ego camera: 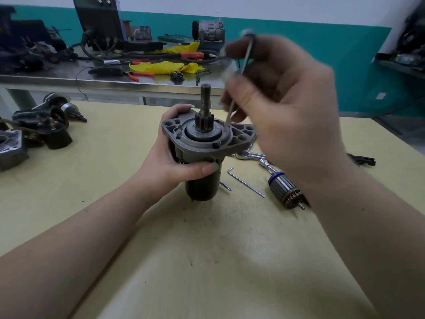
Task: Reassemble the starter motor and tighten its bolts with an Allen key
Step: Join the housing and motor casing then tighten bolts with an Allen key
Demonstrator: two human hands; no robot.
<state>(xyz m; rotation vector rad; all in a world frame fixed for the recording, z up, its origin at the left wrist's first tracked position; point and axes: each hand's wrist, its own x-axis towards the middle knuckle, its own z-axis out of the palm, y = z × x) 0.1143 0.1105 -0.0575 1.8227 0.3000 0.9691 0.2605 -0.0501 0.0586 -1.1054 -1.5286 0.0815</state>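
Note:
The starter motor stands upright on the yellow table, grey flange on top, pinion gear and shaft pointing up. My left hand grips its housing just under the flange from the left. My right hand, blurred, pinches a long Allen key held nearly upright, its lower tip at the back right of the flange. A black bolt head sits in the flange's front edge. A second Allen key lies on the table to the motor's right.
An armature and a chrome ratchet lie right of the motor. Dark motor parts sit at the table's left. Behind stands a steel bench with pliers, yellow cloth, cables and a compressor.

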